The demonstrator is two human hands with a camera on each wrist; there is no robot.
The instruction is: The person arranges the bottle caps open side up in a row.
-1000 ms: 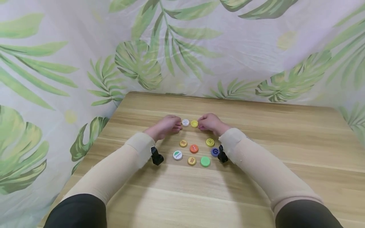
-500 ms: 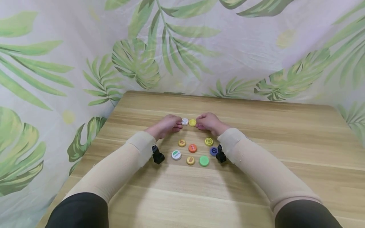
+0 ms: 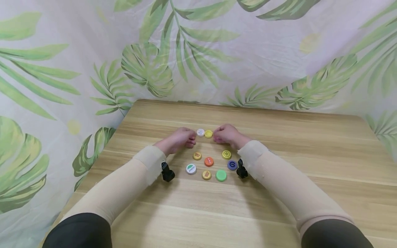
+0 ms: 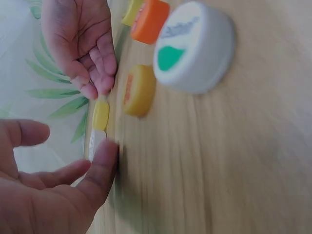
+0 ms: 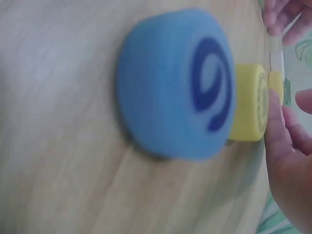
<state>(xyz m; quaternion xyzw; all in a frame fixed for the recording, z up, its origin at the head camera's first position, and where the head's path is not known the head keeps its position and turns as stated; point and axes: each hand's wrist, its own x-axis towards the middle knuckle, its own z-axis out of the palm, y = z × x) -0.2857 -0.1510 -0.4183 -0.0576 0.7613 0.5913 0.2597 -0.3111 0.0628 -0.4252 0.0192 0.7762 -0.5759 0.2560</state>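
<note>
At the far side of the group, a white bottle cap and a yellow bottle cap lie side by side on the wooden table. My left hand is just left of the white cap, its fingers loosely bent and holding nothing. On the other side, my right hand has its fingertips right at the yellow cap's edge. In the right wrist view, the fingers reach along the table toward that yellow cap. The left wrist view shows the thumb and fingers of the left hand spread apart near the white cap.
Nearer me lie several more caps: orange-red, green, blue, another yellow, white with a green mark, and two amber, one nearer. A leaf-patterned cloth hangs behind the table.
The yellow and white caps have come closer together, closing the small gap between them. My left hand has since drawn back slightly left and toward me; the right hand stays beside the yellow cap.
</note>
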